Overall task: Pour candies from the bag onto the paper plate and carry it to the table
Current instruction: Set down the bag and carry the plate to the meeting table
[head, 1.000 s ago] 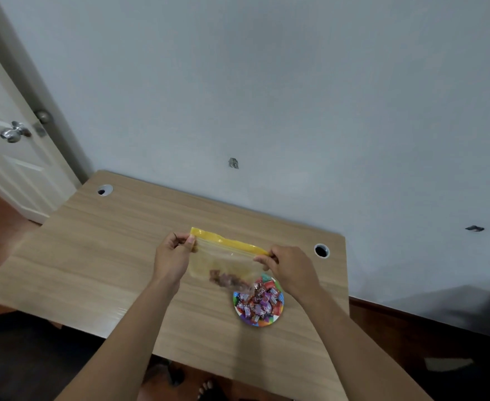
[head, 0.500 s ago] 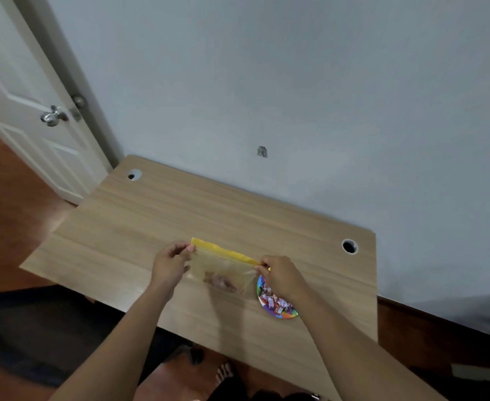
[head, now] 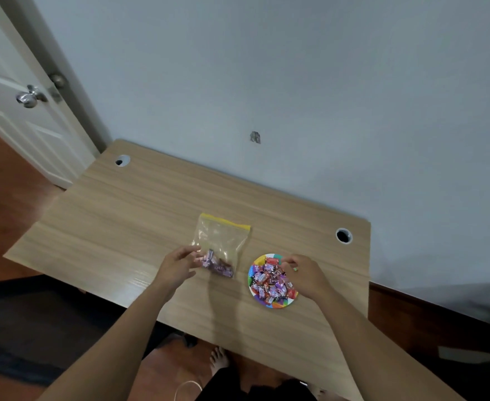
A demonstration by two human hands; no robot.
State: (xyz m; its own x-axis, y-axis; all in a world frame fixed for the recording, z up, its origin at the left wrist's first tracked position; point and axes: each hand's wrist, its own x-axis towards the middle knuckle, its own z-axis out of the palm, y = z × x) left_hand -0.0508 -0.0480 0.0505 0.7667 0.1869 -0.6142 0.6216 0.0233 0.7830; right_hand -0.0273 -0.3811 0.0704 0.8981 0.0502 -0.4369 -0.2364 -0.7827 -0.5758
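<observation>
A clear zip bag (head: 222,241) with a yellow top strip lies flat on the wooden desk (head: 128,215), a few purple candies left in its near end. My left hand (head: 177,266) hovers just left of it, fingers apart, holding nothing. To the right sits a small rainbow-rimmed paper plate (head: 278,304) heaped with wrapped candies (head: 270,280). My right hand (head: 304,274) rests at the plate's far right rim, fingers curled over the edge; whether it grips the rim is unclear.
The desk stands against a grey wall, with cable holes at its back left (head: 122,161) and back right (head: 343,235). A white door (head: 21,111) with a metal knob is at the left. My bare feet (head: 219,360) show below the desk's near edge.
Both hands let go of the bag, which now lies flat on the desk. My right hand moved right to the plate's rim; my left hand drew back beside the bag.
</observation>
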